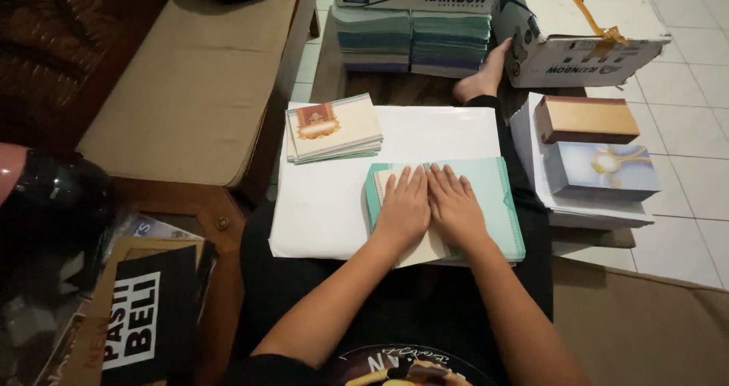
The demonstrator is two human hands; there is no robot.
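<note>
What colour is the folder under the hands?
Pale teal folder, clearest in the head view.

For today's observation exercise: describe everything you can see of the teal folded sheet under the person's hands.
The teal folded sheet looks like thin card or paper, pale teal with a narrow patterned border along its edges. It lies flat on a large white sheet across the person's lap. A cream card shows at its left side, seemingly tucked inside. The left hand and right hand press flat on it, side by side.
</note>
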